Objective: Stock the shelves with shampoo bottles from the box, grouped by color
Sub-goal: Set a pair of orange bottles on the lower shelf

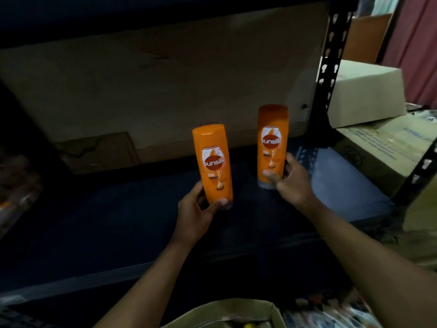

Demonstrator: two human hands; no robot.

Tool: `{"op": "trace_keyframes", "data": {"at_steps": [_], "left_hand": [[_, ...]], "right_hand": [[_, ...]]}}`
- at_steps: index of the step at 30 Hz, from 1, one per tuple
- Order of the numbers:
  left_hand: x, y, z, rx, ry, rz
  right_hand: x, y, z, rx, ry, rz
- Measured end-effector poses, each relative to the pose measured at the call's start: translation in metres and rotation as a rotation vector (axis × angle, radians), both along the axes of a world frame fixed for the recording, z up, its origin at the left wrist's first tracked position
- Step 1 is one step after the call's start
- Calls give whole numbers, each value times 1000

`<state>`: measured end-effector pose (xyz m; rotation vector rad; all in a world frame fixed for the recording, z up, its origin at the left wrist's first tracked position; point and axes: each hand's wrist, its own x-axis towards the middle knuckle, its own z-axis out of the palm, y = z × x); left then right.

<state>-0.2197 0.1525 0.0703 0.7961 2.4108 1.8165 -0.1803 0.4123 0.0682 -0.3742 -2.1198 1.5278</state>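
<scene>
Single head cam, wide-angle, looks fwd and down into dark shelf (118, 223) at close range; rack post (331, 67) upper right, box (236, 308) bottom edge.

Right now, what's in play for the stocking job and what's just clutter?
In play: left hand holding orange bottle; right hand holding second orange bottle; shelf; source box.
Clutter: big carton behind; stacked cartons at right.

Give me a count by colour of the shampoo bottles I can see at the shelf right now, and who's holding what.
Orange bottles: 2, namely the left orange bottle in the left hand and the right orange bottle in the right hand, both upright over the shelf.
Other colours: 0 clearly visible.
Total: 2 bottles.
</scene>
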Motion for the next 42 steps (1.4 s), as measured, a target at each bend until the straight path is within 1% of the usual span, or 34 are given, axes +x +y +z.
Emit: {"op": "trace_keyframes", "data": {"at_steps": [2, 7, 12, 18, 21, 27, 34, 42], "left_hand": [[-7, 22, -2, 7, -2, -22], [-23, 82, -5, 20, -40, -47], [-37, 121, -14, 36, -22, -25], [-48, 151, -14, 38, -38, -30], [-57, 168, -10, 23, -54, -27], [-70, 199, -13, -3, -75, 21], [-73, 205, -15, -61, -55, 68], [-71, 208, -15, -137, -22, 117]], "right_hand": [[-7, 27, 1, -11, -24, -25], [-22, 76, -2, 61, -40, -139], [-33, 100, -8, 46, -33, -139], [-32, 109, -8, 23, -24, -87], [-29, 112, -6, 45, -37, -44], [-25, 115, -10, 130, -10, -123], [-23, 114, -7, 177, -40, -119], [-21, 112, -6, 169, -55, -102]]}}
